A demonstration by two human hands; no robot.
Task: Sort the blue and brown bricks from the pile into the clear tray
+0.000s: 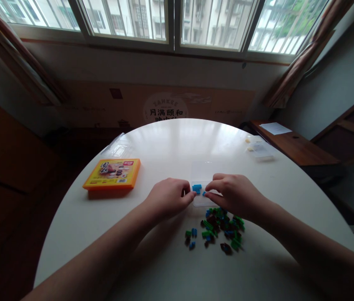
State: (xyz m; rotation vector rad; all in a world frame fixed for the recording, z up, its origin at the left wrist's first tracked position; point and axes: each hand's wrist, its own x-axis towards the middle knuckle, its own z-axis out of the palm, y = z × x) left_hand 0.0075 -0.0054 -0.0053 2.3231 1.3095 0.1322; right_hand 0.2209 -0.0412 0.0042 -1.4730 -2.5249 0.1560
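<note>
Grip: left hand (170, 196) curled closed against the clear baseplate (201, 171) at frame centre, blue cluster (196, 187) on it, right hand (235, 194) pinching one blue brick (203, 193) beside that; light, rigid, slippery, small, judged best pinched by its side walls.

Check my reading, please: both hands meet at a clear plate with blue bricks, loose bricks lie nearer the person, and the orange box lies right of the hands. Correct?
Only the side is wrong: the head view shows the orange box left of the hands. The left hand and right hand do meet at the clear plate with blue bricks, loose bricks nearer the person.
</note>
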